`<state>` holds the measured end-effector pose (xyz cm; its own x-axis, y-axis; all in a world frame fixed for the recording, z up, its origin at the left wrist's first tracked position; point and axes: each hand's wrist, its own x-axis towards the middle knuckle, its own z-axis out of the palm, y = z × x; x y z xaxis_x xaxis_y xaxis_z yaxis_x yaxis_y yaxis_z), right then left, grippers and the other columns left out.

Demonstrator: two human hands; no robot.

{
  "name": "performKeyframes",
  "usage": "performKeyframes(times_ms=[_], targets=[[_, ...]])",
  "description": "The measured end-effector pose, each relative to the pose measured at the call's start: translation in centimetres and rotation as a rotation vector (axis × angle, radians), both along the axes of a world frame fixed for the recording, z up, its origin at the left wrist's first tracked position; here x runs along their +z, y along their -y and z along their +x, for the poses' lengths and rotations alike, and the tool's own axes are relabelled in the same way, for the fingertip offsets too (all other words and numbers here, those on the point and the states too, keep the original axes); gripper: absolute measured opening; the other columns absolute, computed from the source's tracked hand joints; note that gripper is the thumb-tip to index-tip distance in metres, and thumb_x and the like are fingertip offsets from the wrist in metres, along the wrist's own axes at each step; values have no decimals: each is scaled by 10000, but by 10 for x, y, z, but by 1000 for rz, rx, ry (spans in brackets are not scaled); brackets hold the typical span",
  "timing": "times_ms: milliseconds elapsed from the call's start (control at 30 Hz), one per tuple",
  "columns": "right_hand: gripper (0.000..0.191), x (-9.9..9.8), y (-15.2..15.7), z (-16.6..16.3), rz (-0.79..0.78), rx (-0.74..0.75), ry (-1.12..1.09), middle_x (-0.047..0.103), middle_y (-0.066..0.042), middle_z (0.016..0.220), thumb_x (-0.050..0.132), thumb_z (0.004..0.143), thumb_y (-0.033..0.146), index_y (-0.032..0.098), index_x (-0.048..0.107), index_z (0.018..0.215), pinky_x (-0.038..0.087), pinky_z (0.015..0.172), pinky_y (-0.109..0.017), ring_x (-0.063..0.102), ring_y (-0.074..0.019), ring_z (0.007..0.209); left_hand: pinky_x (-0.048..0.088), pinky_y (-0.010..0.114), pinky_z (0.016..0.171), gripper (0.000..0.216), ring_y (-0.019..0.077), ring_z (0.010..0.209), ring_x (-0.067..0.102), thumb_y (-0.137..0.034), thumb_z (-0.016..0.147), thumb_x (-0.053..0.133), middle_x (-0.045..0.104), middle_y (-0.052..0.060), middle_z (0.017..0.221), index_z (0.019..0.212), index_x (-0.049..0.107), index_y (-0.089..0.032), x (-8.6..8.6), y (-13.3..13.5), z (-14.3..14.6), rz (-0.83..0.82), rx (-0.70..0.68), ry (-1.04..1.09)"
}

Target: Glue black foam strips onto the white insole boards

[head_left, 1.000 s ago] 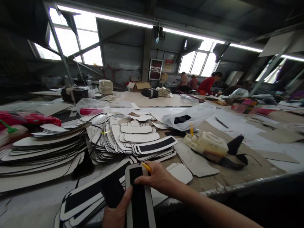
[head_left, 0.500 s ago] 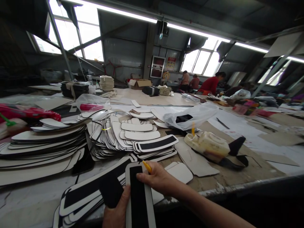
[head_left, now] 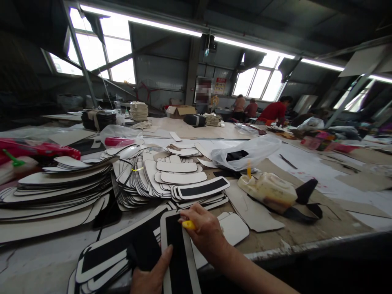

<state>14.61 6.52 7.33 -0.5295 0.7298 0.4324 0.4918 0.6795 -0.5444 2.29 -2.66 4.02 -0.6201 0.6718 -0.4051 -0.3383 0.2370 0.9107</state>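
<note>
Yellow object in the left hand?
No: the right hand holds the yellow object, while the left hand holds the pale-rimmed black panel.

"What lies far ahead of you?"

"An open brown cardboard box point(head_left: 181, 110), near a rounded black bundle point(head_left: 190, 119)."

"And higher up?"

"A long white strip light point(head_left: 141, 21), and a bright paned window point(head_left: 118, 49) on your left."

"Farther right?"

"You have a red-and-yellow wall poster point(head_left: 219, 85), then a person in red point(head_left: 272, 112), bending forward."

1 head camera, facing forward-down across table point(head_left: 33, 258).
</note>
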Motion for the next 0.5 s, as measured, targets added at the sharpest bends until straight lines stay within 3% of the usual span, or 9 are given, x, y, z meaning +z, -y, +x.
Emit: performKeyframes(times_ms=[133, 233, 367, 500], targets=[[96, -2, 0, -6, -51, -54, -52, 544, -29, 811, 536, 785, 196, 202, 599, 858, 436, 707, -261, 537, -146, 751, 383, 444, 963, 176, 307, 990, 575, -249, 561, 726, 702, 58, 777, 708, 647, -193, 3, 2, 4, -18, -29, -23], [37, 1, 0, -8, -82, -46, -38, 520, -30, 796, 515, 784, 180, 190, 550, 779, 432, 689, -268, 516, -149, 730, 389, 445, 955, 203, 301, 971, 586, -252, 561, 730, 701, 43, 721, 730, 636, -191, 4, 2, 5, -38, -15, 28], [125, 8, 5, -5, -19, 53, 13, 499, -53, 858, 443, 755, 96, 187, 482, 833, 422, 660, -274, 498, -164, 759, 444, 465, 888, 338, 307, 861, 628, -303, 535, 755, 703, 44, 700, 831, 647, -180, 2, 1, 3, -85, 5, 120], [165, 6, 13, 2, -10, 79, 30, 504, -46, 786, 412, 717, 67, 194, 435, 821, 413, 607, -270, 502, -169, 706, 495, 442, 816, 288, 303, 867, 630, -313, 566, 733, 704, 45, 738, 821, 656, -201, -1, -2, 0, -34, 42, 105]])
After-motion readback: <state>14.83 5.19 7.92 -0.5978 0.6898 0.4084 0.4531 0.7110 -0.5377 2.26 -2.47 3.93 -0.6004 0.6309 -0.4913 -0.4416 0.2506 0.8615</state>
